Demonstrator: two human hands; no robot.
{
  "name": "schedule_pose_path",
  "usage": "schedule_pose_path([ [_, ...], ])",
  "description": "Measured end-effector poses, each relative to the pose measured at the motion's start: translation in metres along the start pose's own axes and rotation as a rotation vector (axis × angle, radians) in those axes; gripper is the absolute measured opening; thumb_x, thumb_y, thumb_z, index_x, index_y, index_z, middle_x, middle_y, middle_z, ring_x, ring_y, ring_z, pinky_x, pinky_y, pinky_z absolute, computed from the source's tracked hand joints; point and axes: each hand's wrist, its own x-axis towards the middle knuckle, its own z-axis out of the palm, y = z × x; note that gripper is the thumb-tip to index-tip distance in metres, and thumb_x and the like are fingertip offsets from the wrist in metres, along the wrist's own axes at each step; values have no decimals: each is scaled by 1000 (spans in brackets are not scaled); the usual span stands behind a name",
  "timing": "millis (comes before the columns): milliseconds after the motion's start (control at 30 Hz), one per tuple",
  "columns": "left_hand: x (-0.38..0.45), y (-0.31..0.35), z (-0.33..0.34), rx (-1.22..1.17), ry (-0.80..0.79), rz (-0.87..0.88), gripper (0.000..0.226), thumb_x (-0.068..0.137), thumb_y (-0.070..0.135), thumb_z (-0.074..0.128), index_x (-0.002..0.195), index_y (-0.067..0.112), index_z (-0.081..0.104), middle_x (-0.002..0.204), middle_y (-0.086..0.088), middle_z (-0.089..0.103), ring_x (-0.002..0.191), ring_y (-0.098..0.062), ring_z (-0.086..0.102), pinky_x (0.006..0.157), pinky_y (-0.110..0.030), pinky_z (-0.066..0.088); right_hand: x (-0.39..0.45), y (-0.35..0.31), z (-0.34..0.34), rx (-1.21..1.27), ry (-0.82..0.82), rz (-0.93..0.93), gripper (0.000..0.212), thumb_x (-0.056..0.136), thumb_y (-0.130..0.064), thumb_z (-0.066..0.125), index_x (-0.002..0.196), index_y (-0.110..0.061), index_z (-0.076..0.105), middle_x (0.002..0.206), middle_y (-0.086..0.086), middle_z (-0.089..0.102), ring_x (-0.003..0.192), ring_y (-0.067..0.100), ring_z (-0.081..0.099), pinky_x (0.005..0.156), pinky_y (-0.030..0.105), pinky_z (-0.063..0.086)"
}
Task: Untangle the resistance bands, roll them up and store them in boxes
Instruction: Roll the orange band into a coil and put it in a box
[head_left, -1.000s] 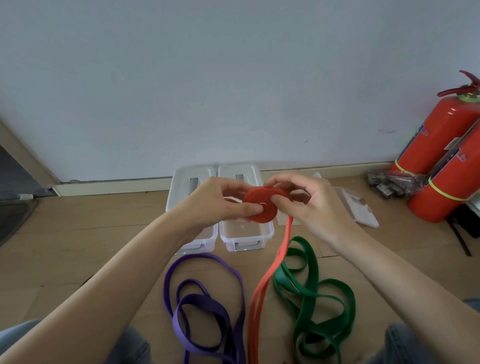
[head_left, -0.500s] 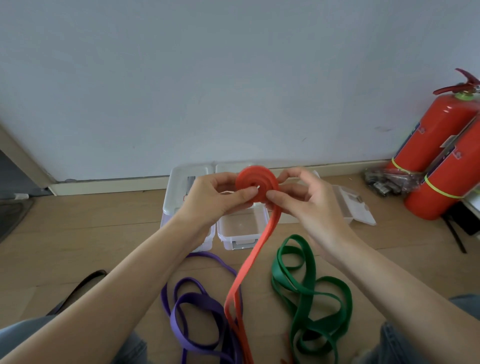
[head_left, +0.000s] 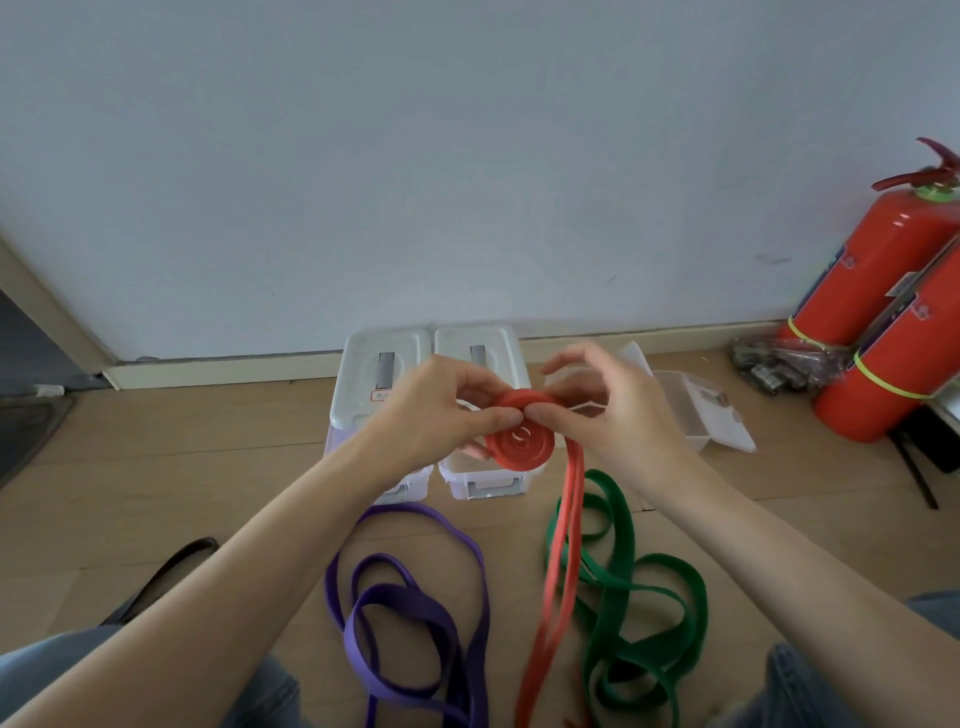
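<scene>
Head view: both hands, left hand (head_left: 436, 410) and right hand (head_left: 613, 415), pinch the half-rolled red band (head_left: 519, 441); purple band (head_left: 415, 613) and green band (head_left: 639, 597) lie unrolled, nothing visibly boxed.

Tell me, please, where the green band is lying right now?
The green band lies on the floor at lower right in the head view, just right of the hanging red band.
</scene>
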Motion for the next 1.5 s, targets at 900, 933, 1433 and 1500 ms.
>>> schedule_pose_path([
  [900,-3,4,-9,-520,38,-118,19,81,7,65,100,8,68,90,-8,74,80,-16,72,62,-20,55,8,-4,-12,376,19,128,15,79,-10,70,92,-10,63,79,5,74,74,17,71,71,22,56],
  [933,-2,3,-8,-541,47,-119,20,81,7,64,101,7,67,91,-9,74,80,-17,72,63,-21,55,7,-3,-11,387,29,132,14,78,-9,70,91,-9,63,78,6,74,74,18,71,72,24,57],
  [1433,-4,-1,-5,-232,-14,-96,17,76,5,73,90,14,70,80,-3,75,74,-9,71,62,-13,52,4,-7,-8,113,-45,34,27,79,-8,70,95,-30,69,91,-3,73,86,6,67,82,23,54],
  [1500,-2,-1,-6,-344,31,-83,19,74,6,72,93,11,70,83,-6,75,76,-14,72,63,-16,54,4,-5,-11,319,-14,138,26,78,-8,70,99,-22,68,91,2,74,87,12,69,82,27,55],
])
